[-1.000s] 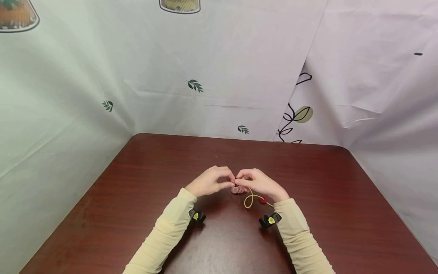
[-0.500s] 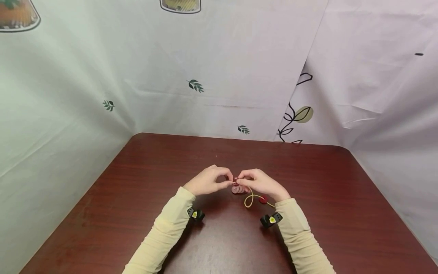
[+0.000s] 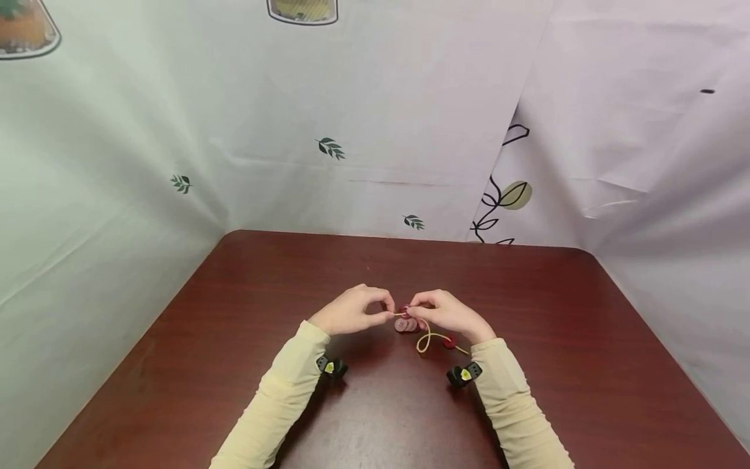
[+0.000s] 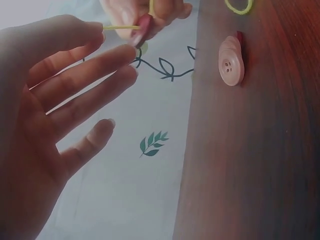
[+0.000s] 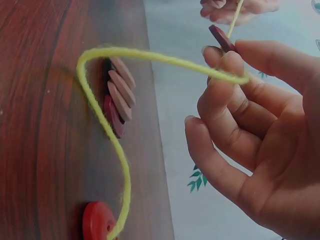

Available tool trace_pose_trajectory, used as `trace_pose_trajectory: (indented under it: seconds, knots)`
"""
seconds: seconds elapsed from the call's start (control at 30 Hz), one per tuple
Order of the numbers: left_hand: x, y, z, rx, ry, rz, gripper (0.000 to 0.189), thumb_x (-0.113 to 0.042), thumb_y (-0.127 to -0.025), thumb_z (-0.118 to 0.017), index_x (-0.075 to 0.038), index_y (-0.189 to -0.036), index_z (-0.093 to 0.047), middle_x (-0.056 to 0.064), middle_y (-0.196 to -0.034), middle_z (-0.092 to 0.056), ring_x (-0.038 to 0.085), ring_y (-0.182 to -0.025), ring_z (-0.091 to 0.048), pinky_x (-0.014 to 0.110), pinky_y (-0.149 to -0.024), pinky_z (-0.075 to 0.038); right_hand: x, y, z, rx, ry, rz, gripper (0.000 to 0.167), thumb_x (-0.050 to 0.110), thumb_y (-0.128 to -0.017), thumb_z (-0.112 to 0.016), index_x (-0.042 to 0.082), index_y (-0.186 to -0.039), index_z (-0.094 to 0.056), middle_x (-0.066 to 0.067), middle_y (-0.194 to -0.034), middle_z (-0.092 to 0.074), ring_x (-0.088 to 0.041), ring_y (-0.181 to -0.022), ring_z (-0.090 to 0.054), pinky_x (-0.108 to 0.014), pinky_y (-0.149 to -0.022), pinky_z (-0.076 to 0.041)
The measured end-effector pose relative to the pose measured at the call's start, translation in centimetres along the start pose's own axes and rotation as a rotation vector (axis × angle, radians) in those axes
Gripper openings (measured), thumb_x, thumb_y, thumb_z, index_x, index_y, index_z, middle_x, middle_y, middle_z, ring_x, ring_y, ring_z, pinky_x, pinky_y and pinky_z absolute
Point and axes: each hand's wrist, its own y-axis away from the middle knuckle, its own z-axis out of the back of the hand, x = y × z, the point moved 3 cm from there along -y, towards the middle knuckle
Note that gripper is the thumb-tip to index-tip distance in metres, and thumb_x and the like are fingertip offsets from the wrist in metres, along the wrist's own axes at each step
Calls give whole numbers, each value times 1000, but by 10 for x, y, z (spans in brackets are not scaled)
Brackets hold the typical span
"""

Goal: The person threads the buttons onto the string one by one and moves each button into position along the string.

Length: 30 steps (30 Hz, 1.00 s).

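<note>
My left hand (image 3: 353, 311) pinches the end of a yellow yarn (image 4: 120, 27) between thumb and index finger. The yarn runs taut from there through a dark red button (image 5: 221, 38). That button is pinched by the thumb and fingertips of my right hand (image 3: 448, 312), a short way to the right. Past it, the yarn loops down over the right fingers to a bright red button (image 5: 96, 222) strung on it at the table. Below the hands, several overlapping pink buttons (image 4: 232, 72) lie in a leaning row, with a maroon button (image 5: 114, 116) at one end.
The dark brown wooden table (image 3: 281, 273) spreads around the hands. White cloth walls (image 3: 375, 117) with leaf prints rise behind and at both sides. Black wrist cameras (image 3: 334, 367) hang under both forearms, close above the tabletop.
My hands were nearly touching a second ago. My left hand has drawn away to the left, and a short stretch of yarn now shows between it and the dark red button. The right hand barely moved.
</note>
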Motion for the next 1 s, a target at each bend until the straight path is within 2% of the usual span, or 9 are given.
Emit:
trace_pose_trajectory:
  seconds: [0.2,0.43,0.63,0.87,1.0]
  knots:
    - [3,3,3,4,8,22,4,-24,-93,-62,-21,-92,-65,-12,-87,-67,22,-81,-60,27,-80,-41,-3,-2,-2,-5,41,-26,19,20,-95,-60,4,-85,-67,-2,-60,-57,-13,-55,-49,-22,-53,-38]
    - [10,6,15,-31,3,33,4,-24,-92,-64,-22,-89,-65,-13,-83,-67,3,-72,-53,21,-69,-45,-6,0,0,-16,51,-31,19,17,-94,-60,3,-84,-66,2,-57,-51,-12,-53,-48,-22,-51,-37]
    - [15,13,27,-59,-6,106,5,-27,-91,-64,-22,-88,-64,-14,-80,-65,12,-73,-57,22,-69,-42,-8,0,-2,3,51,-45,21,15,-93,-59,-1,-82,-64,6,-55,-45,-9,-52,-42,-20,-50,-33]
    - [20,21,41,-110,-3,161,5,-24,-89,-66,-26,-87,-63,-17,-78,-65,9,-76,-55,27,-75,-39,-10,3,0,24,70,-57,23,17,-93,-60,-3,-82,-65,6,-54,-42,-9,-51,-40,-21,-50,-32]
    - [21,23,45,-116,13,161,7,-21,-89,-67,-26,-86,-63,-16,-76,-65,6,-73,-55,26,-72,-40,-13,3,2,27,72,-57,23,18,-92,-61,-2,-82,-66,6,-55,-43,-9,-51,-40,-21,-50,-33]
